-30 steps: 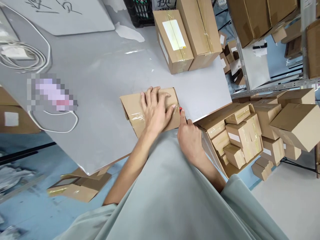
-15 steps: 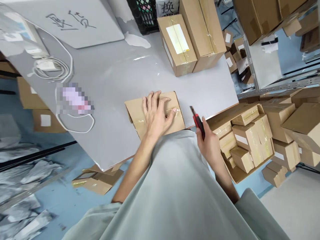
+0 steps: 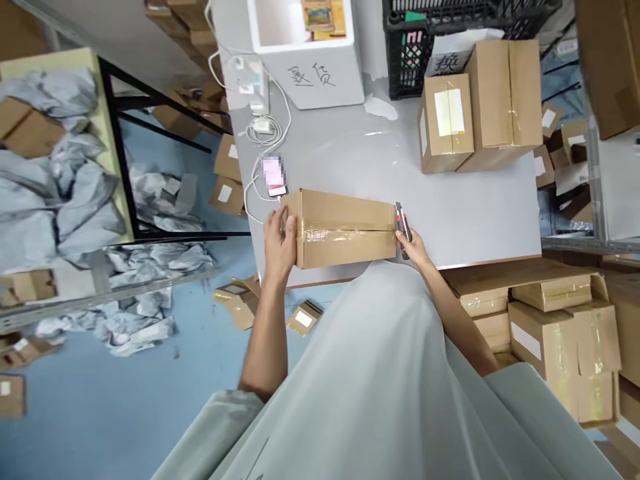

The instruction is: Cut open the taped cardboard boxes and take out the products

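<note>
A long brown cardboard box (image 3: 350, 217) lies near the table's front edge, with clear tape along the seam facing me. My left hand (image 3: 280, 243) is closed on the box's left end, thumb toward me and fingers partly hidden behind it. At the opposite end, my right hand (image 3: 414, 249) grips a red and black utility knife (image 3: 403, 230), its tip pointing away from me. The right thumb and fingers are also up against the box's right end.
At the back stand two taped cartons (image 3: 447, 143), a black crate (image 3: 403, 57) and a white foam box (image 3: 325, 77). A phone (image 3: 274, 175) with white cables lies left. A large carton of boxes (image 3: 550, 270) stands right of the table. A small carton (image 3: 304, 318) is on the floor.
The view has swung left. A longer box now lies between both hands where the left hand lay on a smaller carton. The right hand, still with the knife, has come to the box's end.
</note>
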The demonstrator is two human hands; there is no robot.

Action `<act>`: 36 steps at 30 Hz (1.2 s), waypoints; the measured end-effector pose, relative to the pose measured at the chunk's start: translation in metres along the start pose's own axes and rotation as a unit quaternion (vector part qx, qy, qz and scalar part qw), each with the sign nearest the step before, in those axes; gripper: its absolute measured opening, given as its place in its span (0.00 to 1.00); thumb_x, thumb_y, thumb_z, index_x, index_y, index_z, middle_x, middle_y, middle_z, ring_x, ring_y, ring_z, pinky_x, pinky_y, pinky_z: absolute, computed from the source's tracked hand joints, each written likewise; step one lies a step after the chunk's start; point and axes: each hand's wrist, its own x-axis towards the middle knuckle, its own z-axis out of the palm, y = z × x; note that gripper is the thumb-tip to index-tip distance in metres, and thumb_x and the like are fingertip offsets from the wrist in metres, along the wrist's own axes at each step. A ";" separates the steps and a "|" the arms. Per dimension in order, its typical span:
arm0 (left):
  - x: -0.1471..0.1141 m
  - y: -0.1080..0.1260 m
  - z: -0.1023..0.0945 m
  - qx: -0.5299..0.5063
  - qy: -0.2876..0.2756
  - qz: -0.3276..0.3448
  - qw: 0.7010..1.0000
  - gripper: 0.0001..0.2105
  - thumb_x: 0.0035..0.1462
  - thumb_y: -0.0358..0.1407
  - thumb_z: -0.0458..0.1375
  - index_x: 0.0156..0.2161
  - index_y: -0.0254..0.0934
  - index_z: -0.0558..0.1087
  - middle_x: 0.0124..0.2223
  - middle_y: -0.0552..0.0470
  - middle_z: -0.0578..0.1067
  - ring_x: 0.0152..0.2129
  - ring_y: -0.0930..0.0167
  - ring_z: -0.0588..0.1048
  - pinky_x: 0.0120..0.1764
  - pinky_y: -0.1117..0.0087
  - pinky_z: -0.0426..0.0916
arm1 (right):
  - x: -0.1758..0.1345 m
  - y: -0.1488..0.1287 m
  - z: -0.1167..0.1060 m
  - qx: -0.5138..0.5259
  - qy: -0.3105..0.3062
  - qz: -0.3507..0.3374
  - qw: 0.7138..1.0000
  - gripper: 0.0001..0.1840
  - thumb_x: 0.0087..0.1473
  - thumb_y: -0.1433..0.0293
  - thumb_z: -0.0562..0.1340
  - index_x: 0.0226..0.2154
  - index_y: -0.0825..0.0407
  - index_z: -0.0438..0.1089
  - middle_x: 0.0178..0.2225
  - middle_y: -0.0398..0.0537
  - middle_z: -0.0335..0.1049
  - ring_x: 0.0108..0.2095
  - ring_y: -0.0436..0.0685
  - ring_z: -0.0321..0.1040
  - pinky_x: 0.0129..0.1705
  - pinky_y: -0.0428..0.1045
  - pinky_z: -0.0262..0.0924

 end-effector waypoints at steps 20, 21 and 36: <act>-0.033 -0.045 0.116 -0.215 -0.045 -0.132 0.966 0.26 0.71 0.59 0.55 0.48 0.37 0.83 0.48 0.42 0.87 0.46 0.61 0.83 0.53 0.61 0.77 | -0.035 -0.071 -0.081 -0.358 0.150 -0.171 0.906 0.38 0.63 0.32 0.55 0.46 0.50 0.71 0.38 0.54 0.77 0.38 0.64 0.72 0.42 0.55 0.67; -0.037 -0.046 0.111 -0.222 -0.034 -0.135 0.965 0.25 0.71 0.57 0.57 0.48 0.37 0.83 0.48 0.43 0.86 0.44 0.63 0.83 0.51 0.63 0.77 | -0.038 -0.077 -0.078 -0.386 0.161 -0.189 0.888 0.38 0.66 0.34 0.54 0.48 0.51 0.72 0.39 0.56 0.79 0.39 0.65 0.74 0.43 0.56 0.68; -0.060 -0.026 0.092 -0.218 -0.024 -0.141 0.965 0.10 0.61 0.43 0.68 0.44 0.40 0.80 0.43 0.50 0.84 0.32 0.69 0.78 0.40 0.68 0.74 | -0.055 -0.181 0.066 -0.704 -0.235 -0.235 0.628 0.26 0.80 0.59 0.52 0.72 0.47 0.69 0.59 0.56 0.84 0.55 0.69 0.81 0.52 0.55 0.68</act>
